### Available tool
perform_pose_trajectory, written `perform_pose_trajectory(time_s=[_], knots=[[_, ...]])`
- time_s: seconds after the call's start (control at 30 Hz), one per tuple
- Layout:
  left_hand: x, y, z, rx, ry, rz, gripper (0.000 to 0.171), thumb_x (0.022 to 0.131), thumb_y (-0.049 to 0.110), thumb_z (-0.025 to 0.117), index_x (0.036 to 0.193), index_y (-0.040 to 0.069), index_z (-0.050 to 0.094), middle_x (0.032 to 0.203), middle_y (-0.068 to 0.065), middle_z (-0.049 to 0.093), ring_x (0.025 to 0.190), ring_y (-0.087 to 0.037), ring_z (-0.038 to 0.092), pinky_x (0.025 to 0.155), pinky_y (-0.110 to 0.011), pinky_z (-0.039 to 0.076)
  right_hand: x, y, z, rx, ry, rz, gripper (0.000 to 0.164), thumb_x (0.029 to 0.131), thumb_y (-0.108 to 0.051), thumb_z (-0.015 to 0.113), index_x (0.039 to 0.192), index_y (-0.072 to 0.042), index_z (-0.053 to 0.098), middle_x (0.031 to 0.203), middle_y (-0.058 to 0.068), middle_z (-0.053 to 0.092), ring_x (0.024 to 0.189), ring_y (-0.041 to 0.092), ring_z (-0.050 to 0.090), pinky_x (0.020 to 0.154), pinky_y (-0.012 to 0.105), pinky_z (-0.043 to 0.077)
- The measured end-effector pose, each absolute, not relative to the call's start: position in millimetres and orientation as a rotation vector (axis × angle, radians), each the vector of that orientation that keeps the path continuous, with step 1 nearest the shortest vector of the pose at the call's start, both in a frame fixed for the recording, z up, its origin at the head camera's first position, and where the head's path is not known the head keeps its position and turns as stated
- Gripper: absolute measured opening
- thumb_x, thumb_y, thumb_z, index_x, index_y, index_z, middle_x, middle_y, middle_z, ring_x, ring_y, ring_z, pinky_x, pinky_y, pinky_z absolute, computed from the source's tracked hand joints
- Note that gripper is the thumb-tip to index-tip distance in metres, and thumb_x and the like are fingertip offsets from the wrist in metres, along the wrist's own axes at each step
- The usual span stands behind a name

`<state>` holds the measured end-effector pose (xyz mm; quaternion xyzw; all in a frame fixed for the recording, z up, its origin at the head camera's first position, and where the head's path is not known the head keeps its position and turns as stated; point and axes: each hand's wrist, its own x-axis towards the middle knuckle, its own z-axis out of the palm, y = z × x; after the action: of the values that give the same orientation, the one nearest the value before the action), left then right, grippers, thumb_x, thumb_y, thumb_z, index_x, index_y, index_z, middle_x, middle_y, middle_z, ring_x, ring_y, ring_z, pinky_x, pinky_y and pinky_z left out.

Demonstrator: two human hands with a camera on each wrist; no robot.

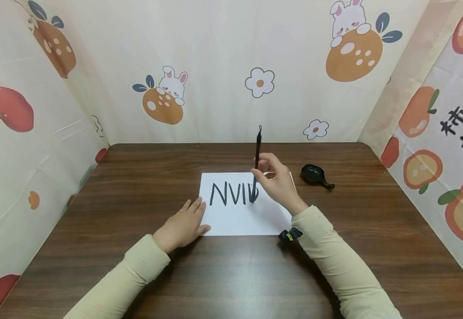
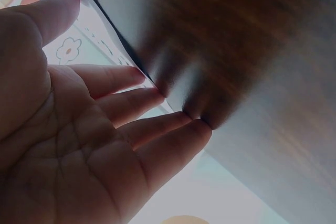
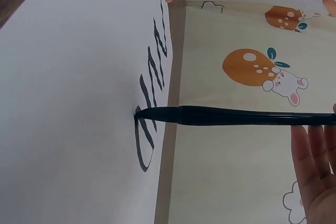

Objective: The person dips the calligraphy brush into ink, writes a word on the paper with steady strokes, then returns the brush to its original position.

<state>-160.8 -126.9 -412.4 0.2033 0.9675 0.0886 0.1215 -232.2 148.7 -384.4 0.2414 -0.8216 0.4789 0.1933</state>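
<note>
A dark writing brush (image 1: 258,150) stands nearly upright in my right hand (image 1: 277,179), which pinches its shaft between thumb and fingers. In the right wrist view the brush tip (image 3: 142,114) touches the paper at the lower end of a D-shaped stroke. The white sheet of paper (image 1: 231,223) bears the black letters NVID (image 1: 231,194). My left hand (image 1: 183,223) lies with spread fingers on the left edge of the sheet. In the left wrist view the fingers (image 2: 173,150) are extended, their tips against the table and paper edge.
A small black ink dish (image 1: 314,173) with a short handle sits right of the paper on the brown wooden table (image 1: 155,164). Patterned curtains (image 1: 215,44) enclose the table's back and sides. A black device (image 1: 290,235) is worn at my right wrist.
</note>
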Motion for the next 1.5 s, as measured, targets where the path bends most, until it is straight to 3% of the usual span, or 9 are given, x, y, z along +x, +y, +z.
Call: perform_pose_trajectory(time_s=[0.17,0.6,0.9,1.1,1.33,1.5], knots=[[-161.3,-127.2,-412.5,0.614,2.828,0.259,0.07,0.099,0.039,0.055,0.148,-0.007,0.034,0.158,-0.025,0.027,0.144,-0.048,0.028,0.117,-0.055,0.028,-231.7,146.0,-384.6,0.671,-2.318,1.355,0.032,0.091,-0.009,0.069,0.12,-0.008,0.056,0.095,0.012,0.066,0.087,0.024,0.067,0.074,0.044,0.058],[-161.4,-127.5,-414.2,0.598,2.831,0.259,0.07,0.099,0.039,0.055,0.149,-0.006,0.034,0.158,-0.025,0.027,0.144,-0.048,0.028,0.116,-0.056,0.03,-239.3,154.8,-381.2,0.602,-2.202,1.605,0.03,0.093,-0.008,0.066,0.119,-0.003,0.054,0.093,0.017,0.064,0.075,0.03,0.067,0.069,0.032,0.061],[-161.6,-128.1,-415.2,0.609,2.833,0.255,0.07,0.099,0.039,0.055,0.149,-0.006,0.033,0.158,-0.025,0.027,0.144,-0.048,0.028,0.117,-0.055,0.029,-247.4,168.0,-378.6,0.567,-2.122,1.622,0.03,0.093,-0.007,0.065,0.12,-0.002,0.052,0.09,0.008,0.062,0.076,0.009,0.066,0.07,0.031,0.061],[-161.3,-127.9,-414.6,0.609,2.828,0.257,0.07,0.099,0.038,0.055,0.149,-0.007,0.033,0.158,-0.025,0.026,0.144,-0.048,0.028,0.117,-0.056,0.029,-251.1,174.3,-377.9,0.535,-2.106,1.652,0.031,0.094,-0.007,0.065,0.12,-0.002,0.05,0.09,0.01,0.061,0.072,0.019,0.065,0.071,0.037,0.061],[-161.3,-127.5,-414.7,0.611,2.831,0.251,0.07,0.099,0.039,0.055,0.149,-0.007,0.033,0.158,-0.025,0.026,0.144,-0.048,0.028,0.116,-0.056,0.03,-260.3,181.2,-379.7,0.451,-2.109,1.652,0.033,0.094,-0.01,0.065,0.122,-0.001,0.05,0.088,0.006,0.06,0.071,0.021,0.064,0.07,0.028,0.06],[-161.4,-126.8,-413.7,0.604,2.831,0.252,0.07,0.099,0.039,0.055,0.148,-0.006,0.034,0.158,-0.025,0.027,0.143,-0.049,0.029,0.116,-0.056,0.03,-265.8,184.5,-381.4,0.452,-2.085,1.615,0.03,0.094,-0.009,0.065,0.119,0.0,0.051,0.09,0.01,0.061,0.074,0.024,0.063,0.069,0.031,0.06]])
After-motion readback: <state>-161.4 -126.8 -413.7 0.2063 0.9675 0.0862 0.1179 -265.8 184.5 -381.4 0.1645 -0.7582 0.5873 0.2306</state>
